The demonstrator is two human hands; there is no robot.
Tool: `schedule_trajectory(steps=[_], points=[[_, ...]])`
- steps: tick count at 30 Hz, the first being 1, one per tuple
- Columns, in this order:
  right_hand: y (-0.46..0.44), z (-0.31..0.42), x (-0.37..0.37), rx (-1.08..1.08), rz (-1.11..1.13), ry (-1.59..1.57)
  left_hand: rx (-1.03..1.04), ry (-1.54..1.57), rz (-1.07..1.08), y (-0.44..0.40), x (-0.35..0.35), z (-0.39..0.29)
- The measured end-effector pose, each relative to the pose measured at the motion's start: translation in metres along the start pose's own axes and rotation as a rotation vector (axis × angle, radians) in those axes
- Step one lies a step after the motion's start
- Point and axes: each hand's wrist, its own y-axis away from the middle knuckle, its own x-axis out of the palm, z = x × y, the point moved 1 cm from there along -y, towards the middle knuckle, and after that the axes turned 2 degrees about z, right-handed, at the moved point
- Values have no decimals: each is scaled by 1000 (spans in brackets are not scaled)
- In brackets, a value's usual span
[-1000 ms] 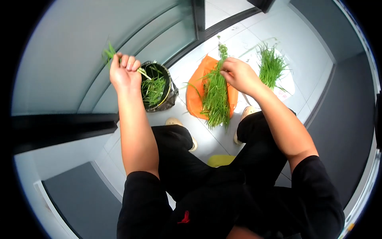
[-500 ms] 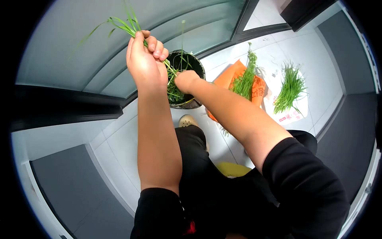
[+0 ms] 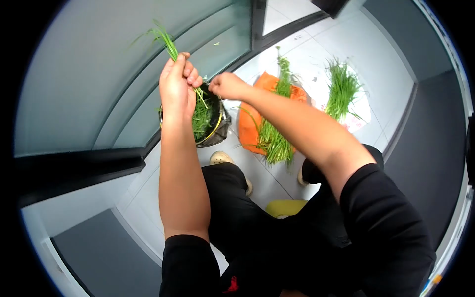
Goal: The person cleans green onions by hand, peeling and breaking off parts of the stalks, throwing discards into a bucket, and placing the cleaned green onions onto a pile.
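Observation:
My left hand is wrapped round a small bunch of green stalks, their leafy ends pointing up and pale ends hanging below the fist. Under and beside it stands a black-lined bin with loose green leaves inside. Over the bin's right rim is my right hand, its fingers pinched together; anything between them is too small to make out. A long heap of green stalks lies on an orange bag on the floor. Farther right, a neater green bunch rests on a white bag.
A frosted glass panel with a dark frame rises behind the bin. Both feet in beige clogs are on the tiled floor, and a yellow-green object shows between the legs. A dark grey surface runs along the right.
My right hand first went from the orange bag's heap to the stalks over the bin, then drew back to the bin's right rim. My left hand has stayed round its bunch, now nearer the bin.

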Motion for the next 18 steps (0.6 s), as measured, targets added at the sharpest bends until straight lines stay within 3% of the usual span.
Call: schedule_trajectory(steps=[2, 4, 6, 8, 11, 18], points=[[28, 11, -51, 140, 16, -566, -80, -6, 83, -1, 20, 24], [62, 22, -99, 39, 32, -793, -173, -155, 188, 0, 48, 52], [97, 21, -137, -38, 27, -525, -282, -399, 206, 4, 88, 85], [126, -11, -166, 92, -79, -414, -293, -576, 363, 1, 120, 116], [178, -71, -204, 189, -294, -438, -383, -733, 559, 4, 167, 174], [258, -224, -270, 462, -541, -519, -606, -632, 747, 4, 236, 338]])
